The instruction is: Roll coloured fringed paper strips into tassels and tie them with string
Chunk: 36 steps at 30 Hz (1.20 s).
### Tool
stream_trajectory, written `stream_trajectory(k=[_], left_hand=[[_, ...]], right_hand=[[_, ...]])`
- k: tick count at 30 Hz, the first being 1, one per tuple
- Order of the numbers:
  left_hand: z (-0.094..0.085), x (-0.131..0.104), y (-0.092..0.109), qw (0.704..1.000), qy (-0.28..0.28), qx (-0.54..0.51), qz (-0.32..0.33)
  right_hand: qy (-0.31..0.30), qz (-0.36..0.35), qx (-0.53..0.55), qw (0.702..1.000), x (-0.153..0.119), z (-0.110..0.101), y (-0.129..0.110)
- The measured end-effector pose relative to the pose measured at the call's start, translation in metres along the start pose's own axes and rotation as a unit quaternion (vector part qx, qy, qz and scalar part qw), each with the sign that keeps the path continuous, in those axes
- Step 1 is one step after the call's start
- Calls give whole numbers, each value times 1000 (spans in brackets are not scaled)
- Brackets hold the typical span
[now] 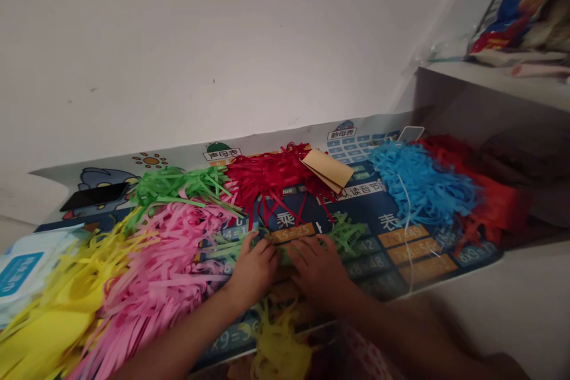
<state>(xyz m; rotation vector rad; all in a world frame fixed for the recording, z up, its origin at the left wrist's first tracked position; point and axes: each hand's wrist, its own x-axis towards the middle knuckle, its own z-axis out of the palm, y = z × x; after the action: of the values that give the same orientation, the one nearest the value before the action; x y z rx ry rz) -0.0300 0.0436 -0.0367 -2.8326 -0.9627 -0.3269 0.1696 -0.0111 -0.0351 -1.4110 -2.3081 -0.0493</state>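
Note:
Low over the middle of the printed mat, my left hand (256, 264) and my right hand (318, 267) sit side by side. A piece of green fringed paper (350, 234) lies beneath them, its strips spreading out past both sides. The left fingers curl closed around its middle. The fingers of my right hand are bent over the same piece; their tips are partly hidden. Just below the hands, at the near edge, hangs a bunch of yellow fringed paper (282, 338), somewhat blurred.
Pink (164, 279), yellow (57, 320), green (178, 187), red (271, 175) and blue paper strips (427, 184) surround the hands on the mat (434, 270). A folded tan card (329, 169) rests on the red pile. A phone (95, 197) and tissue pack (27, 273) lie left. A shelf (499, 86) stands right.

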Motion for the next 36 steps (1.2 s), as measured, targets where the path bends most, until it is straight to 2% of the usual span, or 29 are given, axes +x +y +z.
stream_trajectory(k=[3, 6, 10, 13, 18, 22, 27, 36], left_hand=[[-2, -3, 3, 1000, 3, 2, 2], [-1, -6, 4, 1000, 17, -3, 0], [1, -14, 0, 1000, 22, -3, 2], [-1, -21, -8, 999, 29, -41, 1], [-10, -18, -21, 985, 39, -161, -47], [-11, -4, -26, 972, -3, -212, -100], [-4, 4, -28, 967, -18, -221, -124], [6, 7, -29, 971, -25, -194, -140]], right_hand=[[16, -32, -20, 999, -1, 16, -6], [21, -50, -37, 998, -5, 22, 0], [1, -58, -32, 998, -13, 17, 19], [-10, -64, 14, 998, -19, 14, 40], [-40, 39, 123, 991, -17, 9, 61], [-69, 112, 129, 983, -7, 4, 54], [-86, 192, 111, 971, 2, 9, 45], [-59, 206, 108, 971, 5, 12, 42]])
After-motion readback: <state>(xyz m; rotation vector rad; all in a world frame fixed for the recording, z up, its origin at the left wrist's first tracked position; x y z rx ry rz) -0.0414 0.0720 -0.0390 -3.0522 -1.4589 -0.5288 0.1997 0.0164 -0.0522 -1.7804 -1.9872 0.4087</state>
